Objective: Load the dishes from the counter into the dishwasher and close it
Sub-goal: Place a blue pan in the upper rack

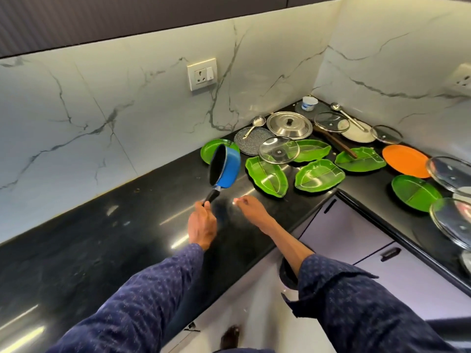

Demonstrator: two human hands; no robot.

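Your left hand (202, 225) grips the blue saucepan (225, 166) by its handle, lifted above the counter (102, 238); your right hand (251, 207) hovers empty, fingers loose. Beyond the saucepan, green plates (318, 175) and lids still wait; loading has barely begun.

White marble wall (127, 103) with grey veins, socket (201, 74) at upper centre. Dark cabinets (102, 16) along top. Glossy black counter (76, 250) below; lilac drawers (356, 230) lower right.
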